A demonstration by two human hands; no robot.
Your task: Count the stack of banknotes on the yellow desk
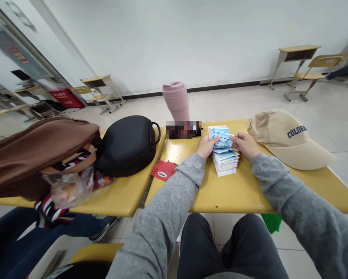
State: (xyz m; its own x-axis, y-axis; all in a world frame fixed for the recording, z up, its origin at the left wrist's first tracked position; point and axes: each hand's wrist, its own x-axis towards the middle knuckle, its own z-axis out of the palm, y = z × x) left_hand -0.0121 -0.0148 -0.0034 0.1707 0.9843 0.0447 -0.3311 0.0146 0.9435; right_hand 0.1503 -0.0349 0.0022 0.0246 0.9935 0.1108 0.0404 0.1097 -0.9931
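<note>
Both hands meet at a small blue-and-white printed packet [222, 140] with a pale edge. My left hand [206, 145] grips its left side, thumb on the front. At its upper right corner, my right hand [246, 145] is closed in a pinch. Just below lies a fanned stack of similar thin blue-and-white packets [225, 162] on the yellow desk [191, 193]; whether they are joined to the held one I cannot tell. A red pouch or card with a white oval label [164, 170] lies left of my left forearm.
A beige cap [281, 135] sits at the right. Behind my hands stand a pink tumbler [177, 101] and a blurred-out dark object [180, 130]. On the adjoining desk are a black round case [127, 143], a brown bag [40, 155] and a clear plastic bag [72, 188]. Someone's leg [75, 228] shows below.
</note>
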